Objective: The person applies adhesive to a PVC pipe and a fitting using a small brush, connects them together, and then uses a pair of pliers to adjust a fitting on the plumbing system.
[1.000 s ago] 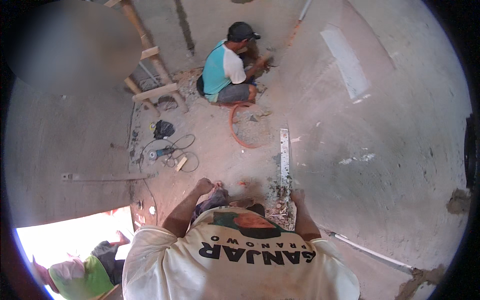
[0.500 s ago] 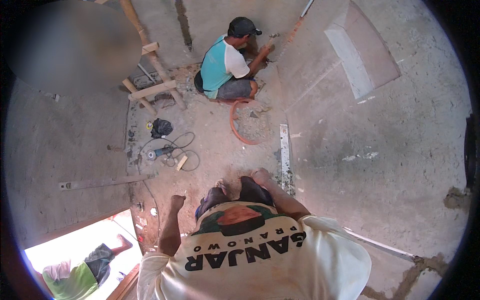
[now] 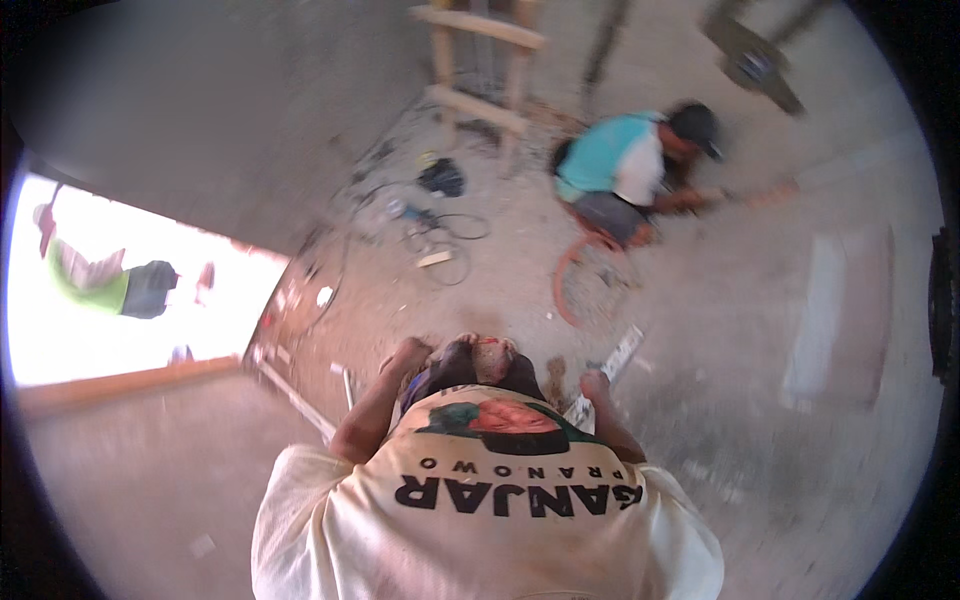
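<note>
A single wide fisheye camera, the left one of a pair on the wearer's head, looks steeply down past the chest. Closest to it, the wearer's pale shirt [image 3: 480, 510] fills the lower middle. The left hand [image 3: 408, 355] and right hand [image 3: 594, 384] lie a little farther off, near the centre. Beyond, the view tips forward over the floor [image 3: 510, 295] to a wooden ladder [image 3: 478, 108] at the top and a crouching co-worker [image 3: 615, 165] at upper right. A bright doorway [image 3: 80, 345] sits far left. Straight edges bow toward a dark round border; the outer parts are smeared.
</note>
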A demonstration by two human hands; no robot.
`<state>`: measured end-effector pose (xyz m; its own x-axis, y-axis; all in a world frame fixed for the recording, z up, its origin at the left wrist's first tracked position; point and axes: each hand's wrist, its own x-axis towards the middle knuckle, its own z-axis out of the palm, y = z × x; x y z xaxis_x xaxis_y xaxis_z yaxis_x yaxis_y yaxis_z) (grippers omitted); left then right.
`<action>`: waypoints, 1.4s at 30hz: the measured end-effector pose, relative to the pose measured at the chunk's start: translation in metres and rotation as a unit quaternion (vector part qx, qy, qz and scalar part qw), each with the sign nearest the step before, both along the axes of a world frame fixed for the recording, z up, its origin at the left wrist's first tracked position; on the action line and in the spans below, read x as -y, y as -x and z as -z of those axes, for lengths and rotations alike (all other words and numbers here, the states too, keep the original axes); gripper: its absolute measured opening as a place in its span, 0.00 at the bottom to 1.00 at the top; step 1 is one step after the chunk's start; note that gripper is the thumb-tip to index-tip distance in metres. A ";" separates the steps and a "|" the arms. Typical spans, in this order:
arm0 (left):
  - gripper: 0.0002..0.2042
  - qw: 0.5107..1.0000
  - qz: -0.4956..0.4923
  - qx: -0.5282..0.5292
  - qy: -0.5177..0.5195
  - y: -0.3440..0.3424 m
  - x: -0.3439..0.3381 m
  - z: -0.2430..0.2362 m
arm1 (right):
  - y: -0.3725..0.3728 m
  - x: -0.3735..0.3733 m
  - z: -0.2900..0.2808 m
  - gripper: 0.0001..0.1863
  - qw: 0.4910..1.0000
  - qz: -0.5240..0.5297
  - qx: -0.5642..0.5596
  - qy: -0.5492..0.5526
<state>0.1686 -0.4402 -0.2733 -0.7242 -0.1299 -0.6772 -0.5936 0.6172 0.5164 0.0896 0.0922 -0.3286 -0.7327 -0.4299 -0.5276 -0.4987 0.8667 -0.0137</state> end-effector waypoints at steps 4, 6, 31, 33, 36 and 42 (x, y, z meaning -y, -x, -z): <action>0.17 0.989 -0.144 0.002 -0.037 -0.027 -0.025 -0.048 | 0.050 0.006 -0.011 0.11 0.983 -0.126 0.081 -0.108; 0.17 0.985 -0.167 -0.031 0.041 -0.059 -0.036 -0.067 | 0.078 0.025 -0.017 0.12 0.974 -0.163 0.095 -0.126; 0.19 0.813 -0.582 -0.005 0.035 -0.257 0.200 -0.012 | 0.139 0.600 -0.072 0.13 0.964 -0.157 0.105 0.185; 0.19 0.808 -0.588 -0.005 0.035 -0.248 0.225 -0.003 | 0.151 0.618 -0.079 0.14 0.963 -0.228 0.063 0.127; 0.19 0.775 -0.631 -0.020 0.029 -0.242 0.250 0.007 | 0.174 0.653 -0.084 0.15 0.958 -0.278 0.057 0.038; 0.19 0.797 -0.600 0.013 0.058 -0.250 0.286 0.051 | 0.191 0.769 -0.085 0.16 0.945 -0.322 0.061 -0.008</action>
<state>0.4188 -0.7259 -0.3239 -0.0154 -0.7822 -0.6229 -0.8027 -0.3617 0.4741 -0.1018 -0.6768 -0.2440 -0.2554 -0.7574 -0.6010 -0.9180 0.3851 -0.0951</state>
